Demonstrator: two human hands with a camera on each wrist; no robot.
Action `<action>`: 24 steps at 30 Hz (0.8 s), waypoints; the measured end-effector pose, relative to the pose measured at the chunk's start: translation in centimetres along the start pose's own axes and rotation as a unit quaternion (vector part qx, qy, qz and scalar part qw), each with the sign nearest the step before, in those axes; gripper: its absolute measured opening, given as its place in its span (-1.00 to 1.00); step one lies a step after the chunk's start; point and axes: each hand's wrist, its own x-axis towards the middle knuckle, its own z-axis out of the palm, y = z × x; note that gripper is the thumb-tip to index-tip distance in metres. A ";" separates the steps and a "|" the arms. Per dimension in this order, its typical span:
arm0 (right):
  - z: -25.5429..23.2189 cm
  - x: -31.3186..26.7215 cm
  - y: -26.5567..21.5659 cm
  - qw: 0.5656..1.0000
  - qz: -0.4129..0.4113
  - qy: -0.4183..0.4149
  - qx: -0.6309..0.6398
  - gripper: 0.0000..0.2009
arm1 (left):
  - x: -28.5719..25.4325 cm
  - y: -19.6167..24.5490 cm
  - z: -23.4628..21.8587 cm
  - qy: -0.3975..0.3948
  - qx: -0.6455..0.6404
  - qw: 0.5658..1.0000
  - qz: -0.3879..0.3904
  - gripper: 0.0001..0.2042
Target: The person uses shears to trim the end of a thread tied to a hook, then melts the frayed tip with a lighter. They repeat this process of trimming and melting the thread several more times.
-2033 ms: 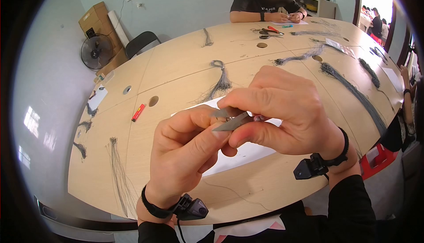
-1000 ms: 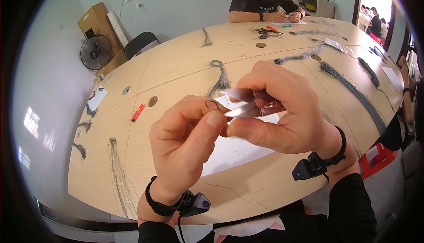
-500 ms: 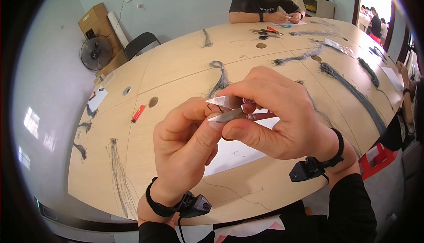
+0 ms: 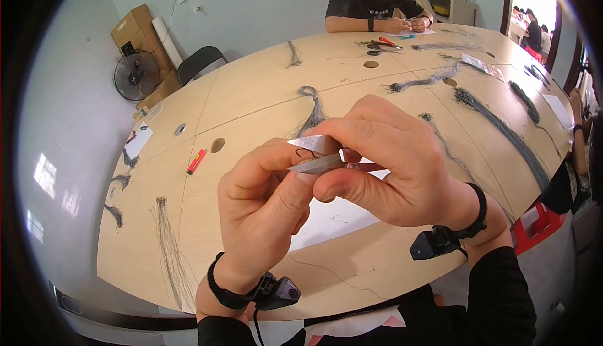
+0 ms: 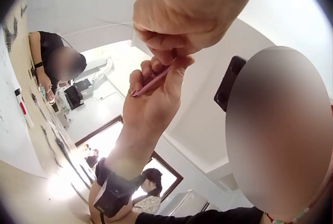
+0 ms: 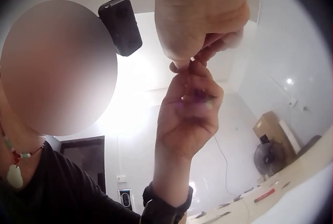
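In the head view my left hand [image 4: 260,189] pinches a small dark hook [image 4: 305,153] between thumb and index finger. My right hand [image 4: 402,160] grips a pair of thread snips with silver blades [image 4: 319,164], the blades spread apart and pointing left. They lie across the left fingertips, with the hook showing in the gap between them. A pinkish handle [image 5: 153,82] of the snips runs along the right palm in the left wrist view. Both hands meet above a white sheet of paper [image 4: 339,221] on the table.
Bundles of grey line [image 4: 309,110] lie about the wooden table [image 4: 251,126], with a longer bundle [image 4: 502,132] at right. A red lighter-like object [image 4: 196,161] lies left. Scissors [image 4: 383,49] lie near a seated person [image 4: 370,6] across the table.
The snips drew back to the right from the left fingertips, baring the hook, then came left over them again with blades spread. Over the last half second they shifted slightly left.
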 end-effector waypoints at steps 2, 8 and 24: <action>0.0 0.0 -0.1 1.000 -0.004 -0.002 0.000 -0.65 | 0.0 -0.1 0.0 0.008 0.001 1.000 -0.004 -0.88; 0.3 -0.1 -0.1 1.000 -0.005 0.010 0.007 -0.64 | 0.1 -0.3 0.1 0.010 0.025 1.000 0.001 -0.92; 0.4 -0.1 -0.1 0.999 -0.018 0.029 0.000 -0.66 | 0.0 -0.5 0.3 0.022 0.041 0.998 0.030 -0.91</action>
